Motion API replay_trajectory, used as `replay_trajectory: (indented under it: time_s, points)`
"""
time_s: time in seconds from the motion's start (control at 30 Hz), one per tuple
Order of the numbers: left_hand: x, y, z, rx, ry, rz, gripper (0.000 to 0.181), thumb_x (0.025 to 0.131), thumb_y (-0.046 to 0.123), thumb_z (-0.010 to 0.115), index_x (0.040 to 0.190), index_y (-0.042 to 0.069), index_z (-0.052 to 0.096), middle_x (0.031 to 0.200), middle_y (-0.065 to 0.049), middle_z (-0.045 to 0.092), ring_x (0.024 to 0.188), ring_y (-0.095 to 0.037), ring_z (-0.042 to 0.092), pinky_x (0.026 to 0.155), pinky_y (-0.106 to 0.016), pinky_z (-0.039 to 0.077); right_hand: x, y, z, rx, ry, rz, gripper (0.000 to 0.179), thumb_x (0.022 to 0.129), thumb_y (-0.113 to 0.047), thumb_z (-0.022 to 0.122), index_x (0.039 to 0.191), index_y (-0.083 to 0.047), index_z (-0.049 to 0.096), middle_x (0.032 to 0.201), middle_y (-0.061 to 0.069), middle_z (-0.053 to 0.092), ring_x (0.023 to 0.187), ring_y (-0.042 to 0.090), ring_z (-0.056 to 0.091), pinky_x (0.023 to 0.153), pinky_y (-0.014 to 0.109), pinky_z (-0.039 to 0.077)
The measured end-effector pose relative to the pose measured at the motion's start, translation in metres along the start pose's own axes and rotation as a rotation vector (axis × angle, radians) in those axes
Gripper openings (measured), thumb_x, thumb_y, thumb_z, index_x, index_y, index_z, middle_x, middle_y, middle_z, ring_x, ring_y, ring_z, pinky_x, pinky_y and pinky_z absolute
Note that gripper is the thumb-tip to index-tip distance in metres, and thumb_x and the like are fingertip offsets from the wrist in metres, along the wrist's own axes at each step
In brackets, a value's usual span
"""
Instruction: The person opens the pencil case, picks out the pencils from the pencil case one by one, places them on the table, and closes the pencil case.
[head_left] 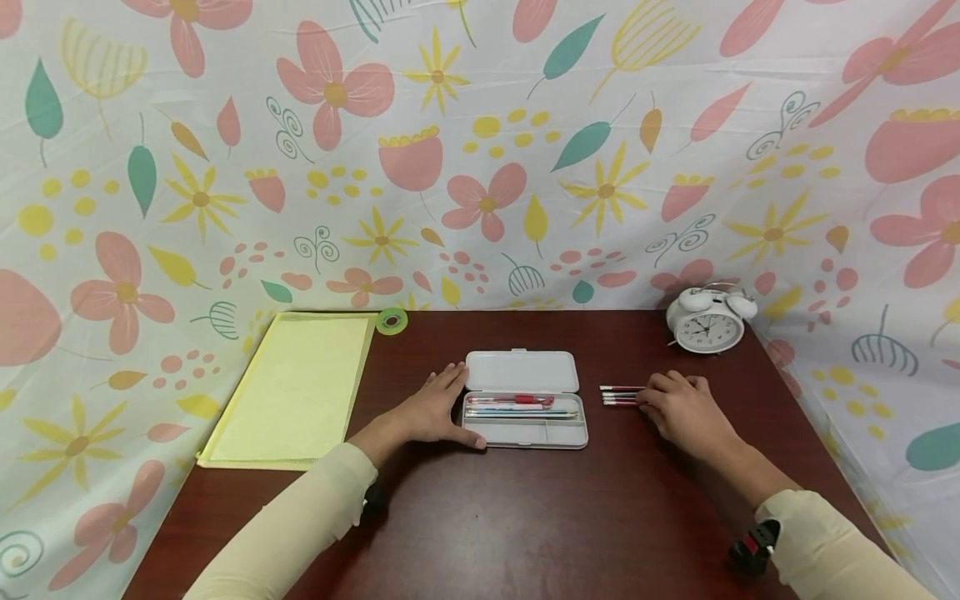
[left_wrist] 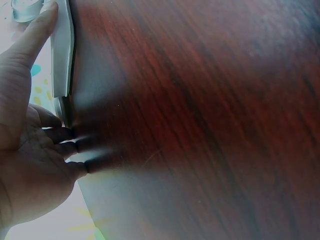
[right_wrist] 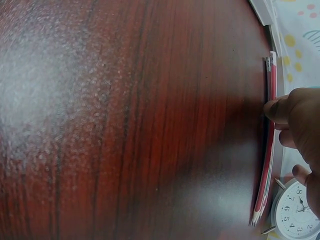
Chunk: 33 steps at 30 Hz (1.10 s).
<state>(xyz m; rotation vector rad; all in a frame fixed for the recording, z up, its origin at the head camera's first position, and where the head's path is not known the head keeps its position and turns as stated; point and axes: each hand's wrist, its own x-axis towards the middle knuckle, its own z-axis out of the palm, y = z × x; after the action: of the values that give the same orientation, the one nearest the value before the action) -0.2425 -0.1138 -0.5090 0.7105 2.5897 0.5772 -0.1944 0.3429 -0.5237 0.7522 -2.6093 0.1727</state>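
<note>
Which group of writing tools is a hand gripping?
The red-and-dark pencil bundle right of the open white plastic case, pinched by the right hand; the other group lies inside the case, ungripped.

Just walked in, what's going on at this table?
A person's left hand rests against the left side of an open white pencil case, thumb at its front edge. Their right hand pinches several pencils to the right of the case. A red pen and other writing tools lie inside it.
</note>
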Motion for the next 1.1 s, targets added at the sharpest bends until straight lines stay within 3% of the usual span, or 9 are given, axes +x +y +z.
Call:
replay_trajectory:
  time_s: [0.77, 1.1]
  points:
    - [-0.0017, 0.0019, -0.0014, 0.002, -0.006, -0.001, 0.143, 0.081, 0.073, 0.089, 0.178, 0.004, 0.009, 0.188, -0.016, 0.007, 0.176, -0.033, 0.005, 0.142, -0.056, 0.008, -0.0018, -0.0011, 0.0023, 0.003, -0.001, 0.005, 0.019, 0.085, -0.005, 0.091, 0.095, -0.017, 0.080, 0.093, -0.001, 0.065, 0.089, 0.026, 0.060, 0.071, 0.050, 0.043]
    - [-0.0015, 0.0009, -0.0001, -0.002, 0.000, -0.003, 0.144, 0.081, 0.072, 0.089, 0.178, 0.003, 0.008, 0.188, -0.017, 0.007, 0.176, -0.033, 0.005, 0.142, -0.056, 0.009, 0.0043, -0.0076, 0.0023, 0.040, 0.043, 0.006, 0.021, 0.082, -0.004, 0.092, 0.097, -0.015, 0.081, 0.094, 0.001, 0.068, 0.088, 0.026, 0.062, 0.070, 0.052, 0.044]
